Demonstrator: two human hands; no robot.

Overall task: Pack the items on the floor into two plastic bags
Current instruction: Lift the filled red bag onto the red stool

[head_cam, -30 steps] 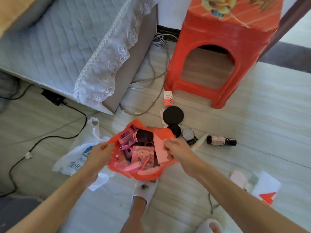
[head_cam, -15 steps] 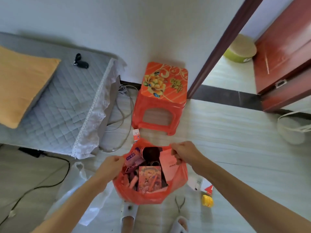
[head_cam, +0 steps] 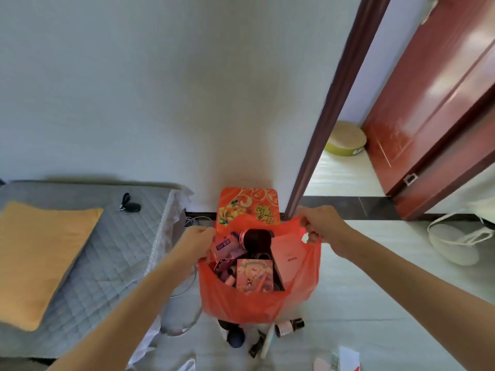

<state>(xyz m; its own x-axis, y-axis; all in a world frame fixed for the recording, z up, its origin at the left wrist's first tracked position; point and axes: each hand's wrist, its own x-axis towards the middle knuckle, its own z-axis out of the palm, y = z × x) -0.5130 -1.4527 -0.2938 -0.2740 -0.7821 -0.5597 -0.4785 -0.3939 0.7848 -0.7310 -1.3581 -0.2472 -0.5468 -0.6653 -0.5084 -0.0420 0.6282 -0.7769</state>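
An orange plastic bag hangs off the floor between my hands, its mouth held wide. My left hand grips the left handle and my right hand grips the right handle. Inside lie a pink box, a patterned card pack, a dark round jar and a purple packet. Below the bag, on the floor, lie a small brown bottle, a dark blue round item and a white tube. A white plastic bag lies crumpled at the lower left.
A red stool stands against the wall behind the bag. A grey bed with an orange pillow fills the left. To the right are a door frame, a red door and a white tote.
Both hands have lifted the orange bag up off the floor, and my view has tilted up toward the wall. Floor items formerly beyond the bag now show beneath it.
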